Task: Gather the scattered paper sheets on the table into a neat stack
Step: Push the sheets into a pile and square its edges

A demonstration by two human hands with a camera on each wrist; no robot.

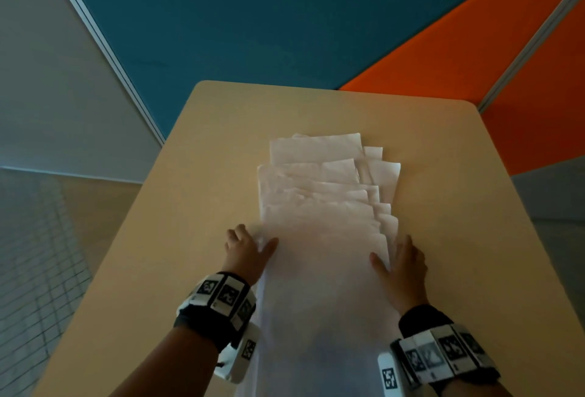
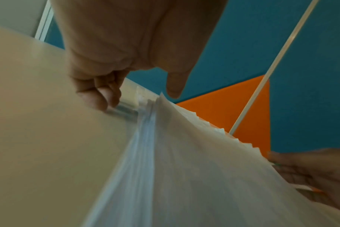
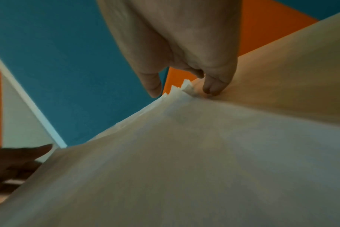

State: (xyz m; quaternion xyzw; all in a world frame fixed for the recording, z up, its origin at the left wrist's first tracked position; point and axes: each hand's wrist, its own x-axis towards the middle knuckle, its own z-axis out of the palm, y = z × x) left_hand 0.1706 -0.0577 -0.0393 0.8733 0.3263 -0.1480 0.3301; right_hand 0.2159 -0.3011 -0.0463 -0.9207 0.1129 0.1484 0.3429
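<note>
Several white paper sheets lie overlapped in a long fanned pile down the middle of the beige table, their far edges stepped and uneven. My left hand sits at the pile's left edge, thumb lying on the top sheet and loosely curled fingers touching the table beside it. At the right edge my right hand mirrors it, thumb over the paper and fingers along the side. The left wrist view shows the left hand flanking the sheets' edge. In the right wrist view the right hand flanks the stepped corners.
A blue partition and an orange partition stand just behind the table's far edge. Tiled floor lies beyond the left edge. Bare tabletop shows on both sides of the pile.
</note>
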